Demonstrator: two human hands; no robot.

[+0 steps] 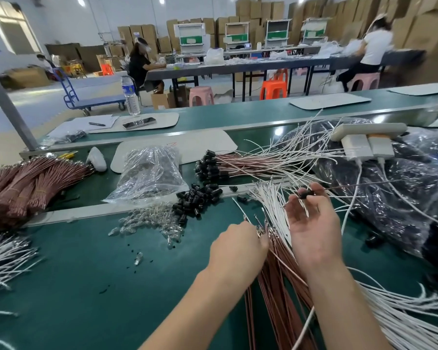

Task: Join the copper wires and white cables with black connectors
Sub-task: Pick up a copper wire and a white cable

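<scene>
The copper wires (281, 286) and the white cables (402, 314) lie in two long bunches side by side on the green table (86, 286); their ends point up at the fingers, I think so that one can be picked fast; past the fingertips lies a pile of joined wires (250, 164), each with a black cap on its end, likely put there to keep done work away from new work; the loose black connectors (197, 198) sit in a heap just left of the left fingers, near enough to grab; the right hand (314, 228) is turned palm up above the white cable ends, and its thumb and first fingers pinch one black connector (306, 194) while the other fingers curl loosely; a thin wire runs out of that connector to the right; I think the hand holds it up so the hole is easy to see; the left hand (238, 246) has its fingers bent down onto the copper wire tips, but I cannot tell if it has caught one. Around them, big black bags (402, 198) fill the space right of the right fingers; one more copper bunch (23, 190) lies far left of the left fingers; a clear bag (149, 170) lies beyond the connector heap; a power strip (367, 130) rests on the bags, and its white charger lead (353, 198) hangs close to the right fingers, where it could snag; little glass bulbs (152, 221) are spread left of the left fingers; the white cable ends crowd both hands and could tangle.
</scene>
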